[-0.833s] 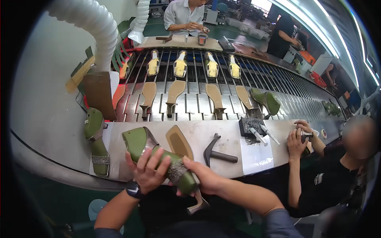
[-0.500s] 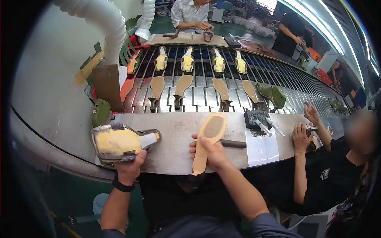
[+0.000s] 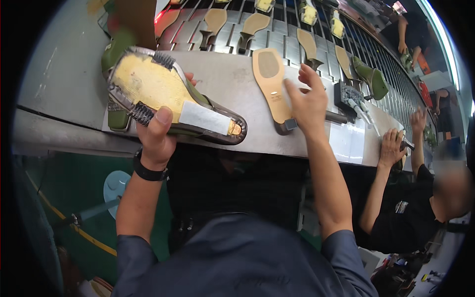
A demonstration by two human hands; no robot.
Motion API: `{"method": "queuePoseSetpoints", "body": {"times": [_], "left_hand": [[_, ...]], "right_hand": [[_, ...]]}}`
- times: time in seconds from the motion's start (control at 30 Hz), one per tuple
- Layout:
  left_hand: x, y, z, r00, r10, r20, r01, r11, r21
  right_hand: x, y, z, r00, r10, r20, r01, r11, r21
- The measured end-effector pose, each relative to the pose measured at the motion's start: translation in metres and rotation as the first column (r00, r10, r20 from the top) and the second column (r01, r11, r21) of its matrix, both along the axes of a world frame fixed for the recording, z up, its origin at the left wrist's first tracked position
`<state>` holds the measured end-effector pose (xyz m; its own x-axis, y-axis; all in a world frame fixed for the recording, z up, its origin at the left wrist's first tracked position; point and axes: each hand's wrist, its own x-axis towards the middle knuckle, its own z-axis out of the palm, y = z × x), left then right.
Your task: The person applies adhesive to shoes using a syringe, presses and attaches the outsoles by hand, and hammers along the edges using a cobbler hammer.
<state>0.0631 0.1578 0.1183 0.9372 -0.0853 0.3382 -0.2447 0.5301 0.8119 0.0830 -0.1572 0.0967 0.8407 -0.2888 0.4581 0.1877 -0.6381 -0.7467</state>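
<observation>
My left hand [image 3: 157, 141] grips a shoe upper on its last [image 3: 151, 81], turned underside up, with the thumb on its edge. The underside carries a yellow coating, a pale shank strip and dark roughened edges. On the metal bench [image 3: 217, 74] lies a tan sole with a heel [image 3: 273, 94], its heel end toward me. Just right of that sole my right hand [image 3: 310, 99] hovers with its fingers apart, holding nothing. Behind the right wrist, a dark handle [image 3: 337, 118] rests on the bench; its other end is hidden.
Beyond the bench, a slatted conveyor [image 3: 279, 42] carries several soles and coated uppers. A green last [image 3: 371, 79] lies at its near edge. A black block [image 3: 346, 91] with white applicators stands on a white sheet [image 3: 346, 141]. At right, a co-worker's hands [image 3: 396, 148] work close by.
The tan sole has left my right hand and now lies on the bench; that hand has opened and moved right. My left hand has raised the upper toward me. The view has tilted down.
</observation>
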Motion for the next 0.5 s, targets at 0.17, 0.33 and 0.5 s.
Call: {"method": "queuePoseSetpoints", "body": {"times": [0.17,0.33,0.5], "left_hand": [[-0.009,0.002,0.013,0.996,-0.029,0.09,0.014,0.987,0.161],[0.005,0.001,0.005,0.988,-0.078,0.13,0.042,0.964,0.262],[0.015,-0.022,0.023,0.989,-0.146,-0.014,0.146,0.977,0.155]], "right_hand": [[-0.043,0.013,0.01,0.755,0.654,-0.043,-0.391,0.501,0.772],[-0.036,0.038,0.011,0.901,0.338,-0.271,-0.153,0.834,0.531],[-0.049,0.039,-0.008,0.979,0.186,-0.089,-0.138,0.912,0.386]]}}
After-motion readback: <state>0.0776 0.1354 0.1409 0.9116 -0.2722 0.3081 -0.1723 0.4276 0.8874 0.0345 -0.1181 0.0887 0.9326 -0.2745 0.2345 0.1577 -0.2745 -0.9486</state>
